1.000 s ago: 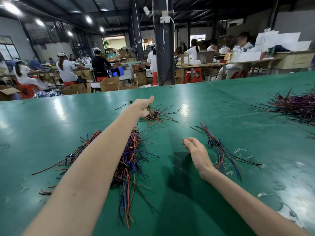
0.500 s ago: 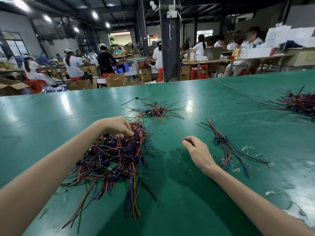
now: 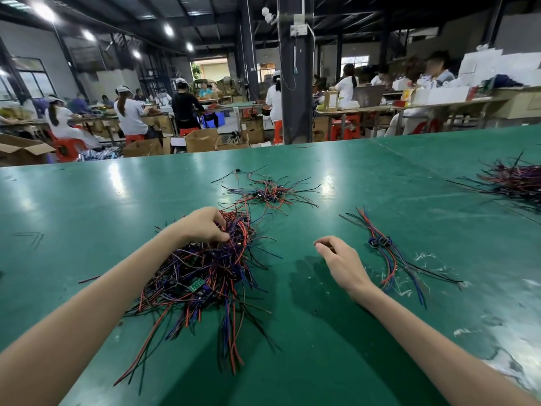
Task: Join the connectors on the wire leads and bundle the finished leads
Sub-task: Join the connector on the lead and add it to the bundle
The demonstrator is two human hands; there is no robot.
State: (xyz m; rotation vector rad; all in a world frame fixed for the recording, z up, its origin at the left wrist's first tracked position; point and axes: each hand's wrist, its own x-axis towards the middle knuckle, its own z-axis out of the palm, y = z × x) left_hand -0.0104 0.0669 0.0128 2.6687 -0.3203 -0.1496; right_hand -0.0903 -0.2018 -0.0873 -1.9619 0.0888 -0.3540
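Note:
A big tangled pile of red, blue and black wire leads (image 3: 202,276) with small green boards lies on the green table (image 3: 87,206). My left hand (image 3: 205,225) rests on the pile's far end, fingers curled down into the wires. My right hand (image 3: 339,259) hovers just over the bare table to the right of the pile, fingers loosely curled, nothing visible in it. A small group of joined leads (image 3: 386,253) lies right of that hand. A smaller scatter of leads with connectors (image 3: 269,194) sits farther back.
Another heap of dark wires (image 3: 515,180) lies at the table's right edge. Worn white patches (image 3: 503,332) mark the table at the near right. Beyond the far edge stand a dark pillar (image 3: 294,83), cardboard boxes and seated workers at other benches.
My left hand drew back from the far scatter onto the big pile and now digs its fingers into the wires. My right hand has barely shifted.

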